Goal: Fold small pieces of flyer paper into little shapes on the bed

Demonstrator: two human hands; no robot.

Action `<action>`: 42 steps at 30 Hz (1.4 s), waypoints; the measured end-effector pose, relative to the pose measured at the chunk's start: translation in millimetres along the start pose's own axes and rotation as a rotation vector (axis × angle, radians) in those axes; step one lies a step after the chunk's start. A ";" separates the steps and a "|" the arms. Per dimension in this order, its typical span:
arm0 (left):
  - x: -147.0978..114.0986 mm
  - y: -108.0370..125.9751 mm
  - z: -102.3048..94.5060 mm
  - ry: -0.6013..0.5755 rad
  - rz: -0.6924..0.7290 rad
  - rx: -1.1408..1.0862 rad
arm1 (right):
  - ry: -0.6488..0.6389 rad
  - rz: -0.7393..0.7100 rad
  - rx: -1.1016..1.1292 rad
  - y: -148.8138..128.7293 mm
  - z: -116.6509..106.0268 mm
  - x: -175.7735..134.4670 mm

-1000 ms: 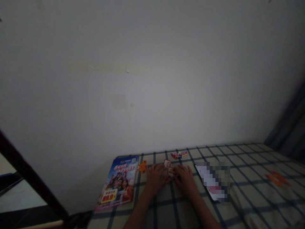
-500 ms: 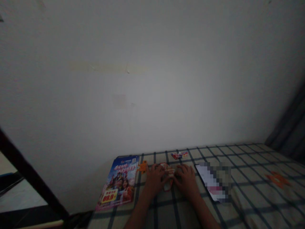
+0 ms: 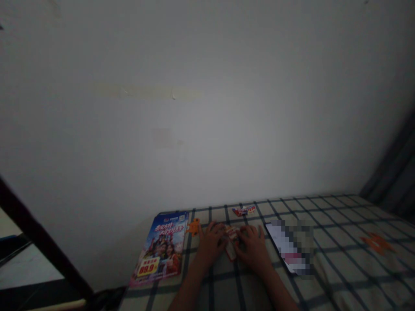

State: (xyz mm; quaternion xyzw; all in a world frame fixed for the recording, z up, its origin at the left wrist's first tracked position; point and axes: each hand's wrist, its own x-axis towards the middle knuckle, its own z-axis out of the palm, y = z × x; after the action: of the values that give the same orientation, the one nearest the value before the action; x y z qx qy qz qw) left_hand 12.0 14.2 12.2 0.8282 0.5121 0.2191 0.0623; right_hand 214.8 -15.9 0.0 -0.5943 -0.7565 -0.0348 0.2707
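A small piece of folded paper (image 3: 231,249), white with red edges and red print, lies on the checked cloth between my hands. My left hand (image 3: 212,242) is on its left side, fingers bent onto the upper part of the paper. From the right, my right hand (image 3: 251,244) presses on it with thumb and fingers bent. Parts of the paper are hidden beneath the fingers. Just beyond the hands sits another folded paper piece (image 3: 244,211), red, white and blue, shaped like a small boat.
A glossy printed booklet (image 3: 164,246) lies to the left. A phone (image 3: 287,246), partly blurred out, is on the right. The checked cloth (image 3: 343,268) bears orange figures and meets a pale wall (image 3: 227,108). A dark slanted bar (image 3: 42,237) stands at far left.
The paper between my hands now looks narrower and more folded; its red printed upper flap is pressed down. Both hands have stayed in nearly the same place.
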 end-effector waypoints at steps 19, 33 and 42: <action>0.1 2.9 3.0 0.058 0.052 -0.026 | -0.091 -0.065 0.075 11.2 10.6 1.9; 0.4 4.3 0.6 0.028 0.028 -0.026 | -0.120 -0.121 0.102 10.5 9.2 1.7; 0.8 4.7 2.6 0.017 0.005 -0.026 | -0.145 -0.127 0.067 10.6 9.2 0.9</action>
State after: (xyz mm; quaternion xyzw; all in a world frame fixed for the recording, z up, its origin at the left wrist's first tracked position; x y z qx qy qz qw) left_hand 17.3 13.0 11.7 0.8266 0.5077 0.2329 0.0682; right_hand 221.0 -8.6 -10.3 -0.5368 -0.8109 0.0163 0.2323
